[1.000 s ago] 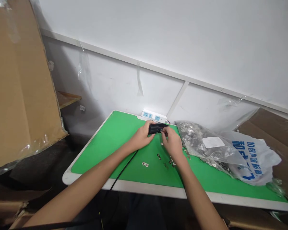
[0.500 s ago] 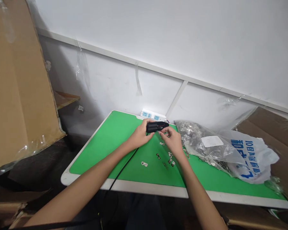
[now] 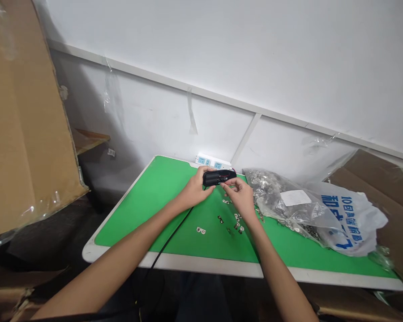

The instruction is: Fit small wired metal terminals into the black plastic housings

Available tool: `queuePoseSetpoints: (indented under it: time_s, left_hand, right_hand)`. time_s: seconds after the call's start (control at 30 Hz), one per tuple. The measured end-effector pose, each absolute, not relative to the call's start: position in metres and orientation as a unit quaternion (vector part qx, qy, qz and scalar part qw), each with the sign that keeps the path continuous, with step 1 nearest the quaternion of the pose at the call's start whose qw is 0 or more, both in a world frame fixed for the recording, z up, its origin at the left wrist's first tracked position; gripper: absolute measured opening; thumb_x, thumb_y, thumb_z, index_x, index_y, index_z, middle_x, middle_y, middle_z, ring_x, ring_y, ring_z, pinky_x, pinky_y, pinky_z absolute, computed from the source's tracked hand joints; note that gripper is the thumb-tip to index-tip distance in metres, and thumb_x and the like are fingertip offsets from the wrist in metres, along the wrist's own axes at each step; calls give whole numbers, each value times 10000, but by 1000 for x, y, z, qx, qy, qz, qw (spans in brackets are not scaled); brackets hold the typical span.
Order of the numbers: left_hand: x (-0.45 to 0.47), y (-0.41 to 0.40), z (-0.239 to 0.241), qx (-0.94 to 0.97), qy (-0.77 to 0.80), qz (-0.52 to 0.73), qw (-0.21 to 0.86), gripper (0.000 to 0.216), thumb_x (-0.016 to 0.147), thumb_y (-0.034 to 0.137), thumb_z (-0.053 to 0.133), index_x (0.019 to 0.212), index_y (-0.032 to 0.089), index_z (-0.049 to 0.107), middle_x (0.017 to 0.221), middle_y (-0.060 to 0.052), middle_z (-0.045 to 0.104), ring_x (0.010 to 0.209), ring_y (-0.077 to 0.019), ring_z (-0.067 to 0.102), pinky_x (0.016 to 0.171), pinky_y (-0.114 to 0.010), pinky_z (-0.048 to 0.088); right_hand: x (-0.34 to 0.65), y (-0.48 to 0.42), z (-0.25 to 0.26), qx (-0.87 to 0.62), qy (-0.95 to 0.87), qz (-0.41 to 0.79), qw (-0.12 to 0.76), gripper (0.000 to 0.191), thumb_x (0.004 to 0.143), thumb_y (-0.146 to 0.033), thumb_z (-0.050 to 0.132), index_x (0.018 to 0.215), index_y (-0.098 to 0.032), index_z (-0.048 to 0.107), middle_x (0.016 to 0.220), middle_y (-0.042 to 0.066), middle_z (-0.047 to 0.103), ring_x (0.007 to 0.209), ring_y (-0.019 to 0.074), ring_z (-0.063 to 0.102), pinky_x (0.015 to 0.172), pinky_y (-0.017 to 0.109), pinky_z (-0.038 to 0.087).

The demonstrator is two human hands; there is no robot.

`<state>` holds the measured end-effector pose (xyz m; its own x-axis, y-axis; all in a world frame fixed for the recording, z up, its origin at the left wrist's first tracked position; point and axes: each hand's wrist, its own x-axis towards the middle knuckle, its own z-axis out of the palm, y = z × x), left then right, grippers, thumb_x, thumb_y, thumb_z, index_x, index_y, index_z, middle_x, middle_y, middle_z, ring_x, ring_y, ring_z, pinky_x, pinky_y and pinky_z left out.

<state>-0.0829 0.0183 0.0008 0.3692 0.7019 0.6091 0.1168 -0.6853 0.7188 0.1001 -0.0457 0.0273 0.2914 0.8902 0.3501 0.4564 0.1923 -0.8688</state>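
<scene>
Above the green tabletop, my left hand (image 3: 198, 187) grips the left end of a black elongated housing (image 3: 212, 178), thumb below and fingers behind. The housing's right part shows an opening with a thin reddish wire; its exact kind is unclear. From it a black cable (image 3: 173, 235) runs down over the table's front edge. My right hand (image 3: 238, 192) is closed in a pinch at the housing's lower right edge; anything between thumb and finger is too small to make out. Small metal clips (image 3: 237, 219) lie scattered below the hands, with a separate clip (image 3: 200, 230) to the left.
At the table's back edge stands a white power strip (image 3: 211, 162). Clear plastic bags (image 3: 275, 188) of metal parts and a white bag with blue print (image 3: 356, 219) lie on the right. Cardboard (image 3: 23, 116) rises at left, and more cardboard (image 3: 366, 179) stands at right.
The right fingers have shifted slightly along the housing's lower edge, and the housing has turned a little, showing more of its opening. The left hand keeps its hold.
</scene>
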Motion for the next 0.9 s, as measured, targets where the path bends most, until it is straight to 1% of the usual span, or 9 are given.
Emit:
queuePoseSetpoints:
  time_s: [0.13,0.3,0.43,0.6,0.9]
  left_hand:
    - [-83,18,2,768,258,501,304,499,868,163,706,1301,231,467,1353,-112,674,1245,-257,678,1076,-424,560]
    - [-83,16,3,760,259,510,308,492,867,146,697,1290,237,462,1352,-112,678,1248,-255,680,1083,-435,558]
    - [-82,16,2,755,254,512,321,492,868,143,696,1286,236,453,1369,-124,670,1264,-253,674,1104,-453,547]
    - [-80,16,2,745,239,522,339,474,893,168,687,1287,237,434,1409,-135,644,1293,-247,662,1119,-456,536]
    - [-80,15,3,740,239,528,340,477,892,173,693,1289,239,437,1410,-137,642,1309,-249,653,1137,-467,522]
  right_hand:
    - [98,-46,26,-596,-552,194,550,403,738,-608,782,810,-224,684,748,46,755,579,234,702,547,327,522]
    - [96,-46,24,-599,-556,186,545,343,776,-562,759,837,-233,683,659,21,721,571,244,700,559,335,526]
    - [95,-46,22,-600,-551,178,552,346,784,-564,753,853,-231,687,617,10,700,573,246,695,555,333,520]
    - [89,-49,23,-598,-544,161,567,346,801,-565,731,869,-229,684,554,-15,659,528,219,648,543,317,500]
    - [86,-49,22,-591,-542,150,578,341,815,-562,712,857,-226,676,598,-17,642,525,184,588,521,296,470]
